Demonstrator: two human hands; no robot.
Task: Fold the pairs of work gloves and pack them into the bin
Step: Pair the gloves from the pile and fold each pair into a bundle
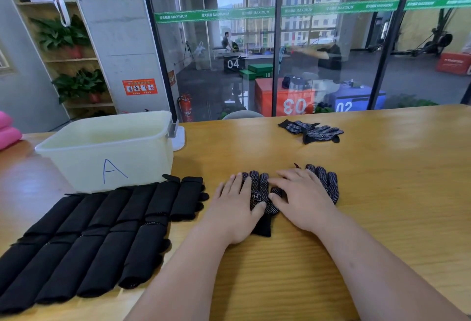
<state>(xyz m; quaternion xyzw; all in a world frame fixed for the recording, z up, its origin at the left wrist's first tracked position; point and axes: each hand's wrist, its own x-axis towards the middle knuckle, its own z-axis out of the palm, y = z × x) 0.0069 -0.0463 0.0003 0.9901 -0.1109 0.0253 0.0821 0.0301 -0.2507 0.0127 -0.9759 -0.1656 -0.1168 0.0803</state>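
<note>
**A:** Both hands were down flat. The left hand lay palm down on a dotted glove, fingers straight, gripping nothing.

**B:** Same story for the right hand: straight fingers pressed on the second glove, just beside the first, with the glove's fingertips poking out past the knuckles.

**A:** All of it sat on a yellow wooden bench, glossy, with the grain running across.

**B:** And off to the left were the folded gloves, black bundles packed side by side in two rows.

**A:** They lay between the left hand and the bin, a pale plastic tub marked with a blue "A", standing at the far left of the bench.

**B:** One loose pair waited well apart, near the far edge.

**A:** Behind that was a glass wall with a green strip across it, and a gym floor beyond.

**B:** A fire extinguisher stood by the concrete pillar, with potted plants on a wooden shelf to the left.
</note>
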